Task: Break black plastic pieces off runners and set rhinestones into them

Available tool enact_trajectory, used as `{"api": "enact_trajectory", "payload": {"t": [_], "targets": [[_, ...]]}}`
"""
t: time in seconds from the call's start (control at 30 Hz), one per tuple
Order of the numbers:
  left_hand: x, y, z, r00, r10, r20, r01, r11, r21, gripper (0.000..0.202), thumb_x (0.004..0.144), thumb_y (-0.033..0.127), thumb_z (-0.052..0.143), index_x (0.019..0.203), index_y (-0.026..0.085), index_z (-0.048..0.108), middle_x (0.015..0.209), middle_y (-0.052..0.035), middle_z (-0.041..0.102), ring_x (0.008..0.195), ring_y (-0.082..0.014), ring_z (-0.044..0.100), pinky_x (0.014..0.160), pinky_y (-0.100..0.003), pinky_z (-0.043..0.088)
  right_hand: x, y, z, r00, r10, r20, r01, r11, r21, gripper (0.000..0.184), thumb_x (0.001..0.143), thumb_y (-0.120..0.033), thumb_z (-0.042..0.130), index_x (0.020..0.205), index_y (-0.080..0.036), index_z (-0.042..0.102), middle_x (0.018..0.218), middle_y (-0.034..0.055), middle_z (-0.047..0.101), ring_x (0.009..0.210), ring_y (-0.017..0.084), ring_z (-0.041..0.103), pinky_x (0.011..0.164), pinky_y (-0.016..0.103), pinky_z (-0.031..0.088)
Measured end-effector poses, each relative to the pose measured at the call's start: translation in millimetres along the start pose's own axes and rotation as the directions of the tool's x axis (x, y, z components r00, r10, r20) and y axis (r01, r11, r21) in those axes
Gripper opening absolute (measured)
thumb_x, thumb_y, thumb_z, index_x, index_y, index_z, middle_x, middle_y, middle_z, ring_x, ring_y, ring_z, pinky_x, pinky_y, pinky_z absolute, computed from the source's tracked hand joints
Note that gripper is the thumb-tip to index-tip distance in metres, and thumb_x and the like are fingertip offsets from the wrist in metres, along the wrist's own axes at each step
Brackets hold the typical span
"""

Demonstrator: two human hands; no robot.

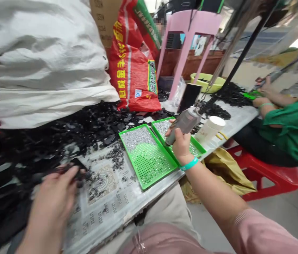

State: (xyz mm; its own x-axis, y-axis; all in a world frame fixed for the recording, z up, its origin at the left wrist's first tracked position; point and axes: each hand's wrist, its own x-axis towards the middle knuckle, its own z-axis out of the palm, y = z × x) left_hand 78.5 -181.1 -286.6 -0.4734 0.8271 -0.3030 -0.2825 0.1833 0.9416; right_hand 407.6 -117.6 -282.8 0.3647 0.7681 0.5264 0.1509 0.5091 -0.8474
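Observation:
My right hand (182, 144) is closed around a grey electric screwdriver (187, 121), held over a green tray (202, 150) of small silver screws. Beside it lies a second green tray (142, 181) with a perforated bottom, its far part covered by silver screws. On the left, my left hand (56, 190) is curled at the edge of a dark heap, its fingers on black plastic pieces (78, 164). Motion blur hides exactly how many pieces it holds. Many flat black parts (91, 123) cover the table's far left side.
A large white sack (45, 63) and a red bag (135, 70) stand behind the parts. A white bottle (211, 128) stands right of the trays. Further back are a pink stool (186, 35) and a yellow-green basin (208, 83). A co-worker in a green top (294, 130) sits at right.

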Motion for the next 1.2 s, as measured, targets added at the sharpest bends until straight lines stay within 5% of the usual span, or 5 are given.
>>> {"api": "enact_trajectory", "payload": {"t": [0.37,0.5,0.63,1.07,1.2], "targets": [[-60,-33,24.3,0.958,-0.250,0.144,0.271,0.950,-0.154,0.032,0.059,0.015,0.077,0.084,0.014,0.058,0.070,-0.0009,0.065,0.060,-0.0105,0.063,0.045,-0.015,0.046,-39,-44,0,0.982,-0.175,0.066,0.186,0.896,-0.404,0.048,0.084,-0.034,0.054,0.131,-0.027,0.043,0.124,0.0099,0.047,0.107,0.022,0.051,0.090,0.043,0.043],[-76,-34,33.7,0.949,-0.246,0.199,0.275,0.952,-0.134,0.041,0.056,0.018,0.079,0.091,0.016,0.059,0.089,-0.0010,0.066,0.066,-0.0082,0.061,0.051,-0.015,0.047,-75,-74,36,0.545,-0.111,0.831,0.477,0.856,-0.198,0.079,0.071,-0.055,0.065,0.138,-0.024,0.037,0.138,0.0139,0.038,0.129,0.031,0.034,0.104,0.051,0.032],[-84,-30,29.4,0.948,-0.229,0.219,0.267,0.950,-0.161,0.043,0.057,0.024,0.079,0.096,0.018,0.061,0.096,-0.0010,0.065,0.074,-0.0105,0.060,0.054,-0.017,0.047,-86,-76,71,0.285,0.005,0.959,0.544,0.822,-0.166,0.073,0.074,-0.057,0.061,0.136,-0.025,0.041,0.134,0.0128,0.045,0.131,0.034,0.029,0.105,0.061,0.020],[-78,-35,2.3,0.968,-0.191,0.160,0.242,0.875,-0.420,0.039,0.072,0.046,0.066,0.098,0.017,0.067,0.105,-0.0105,0.068,0.103,-0.0245,0.061,0.085,-0.037,0.052,-114,-62,115,0.171,0.309,0.936,-0.136,0.948,-0.289,0.042,0.093,-0.049,0.035,0.088,-0.015,0.060,0.070,0.0029,0.064,0.062,0.013,0.058,0.058,0.024,0.045],[-68,-37,-10.3,0.970,-0.242,0.007,0.219,0.867,-0.448,0.027,0.074,0.038,0.066,0.089,0.015,0.065,0.096,-0.0109,0.071,0.097,-0.0256,0.065,0.084,-0.040,0.053,-100,-55,131,0.128,0.324,0.937,0.055,0.941,-0.333,0.034,0.086,-0.049,0.050,0.088,-0.019,0.066,0.080,0.0021,0.069,0.070,0.013,0.060,0.063,0.024,0.043]]}}
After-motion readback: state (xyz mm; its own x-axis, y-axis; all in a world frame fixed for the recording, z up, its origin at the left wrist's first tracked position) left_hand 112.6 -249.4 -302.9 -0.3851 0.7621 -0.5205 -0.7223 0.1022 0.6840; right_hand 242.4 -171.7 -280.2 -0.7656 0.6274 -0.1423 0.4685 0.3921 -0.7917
